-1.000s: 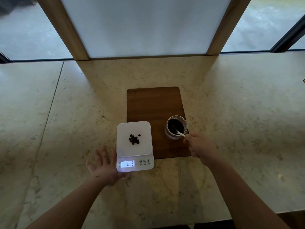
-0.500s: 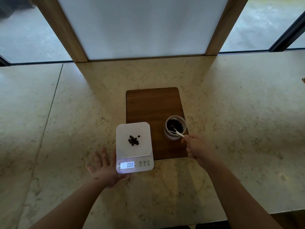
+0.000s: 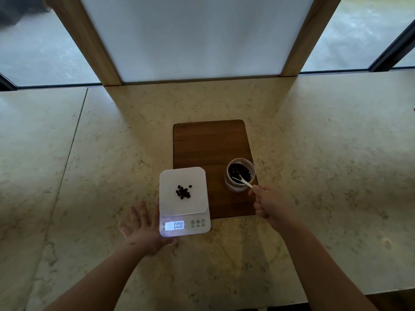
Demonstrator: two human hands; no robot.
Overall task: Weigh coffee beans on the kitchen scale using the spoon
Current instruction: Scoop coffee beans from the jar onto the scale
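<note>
A white kitchen scale (image 3: 195, 212) with a lit display sits in front of me, overlapping the near left corner of a wooden board (image 3: 211, 144). A small heap of dark coffee beans (image 3: 183, 192) lies on its platform. On the board to the right stands a clear glass jar (image 3: 240, 175) holding more beans. My right hand (image 3: 270, 204) pinches the handle of a white spoon (image 3: 243, 181) whose bowl dips into the jar. My left hand (image 3: 143, 227) lies flat on the counter with fingers spread, touching the scale's left side.
The marble counter (image 3: 89, 176) stretches wide on both sides, with a seam on the left. A white panel between two wooden posts (image 3: 103, 52) rises at the back. The counter's near edge runs along the bottom right.
The spoon's bowl has pushed a little deeper into the jar's beans. My left hand and the scale have stayed put.
</note>
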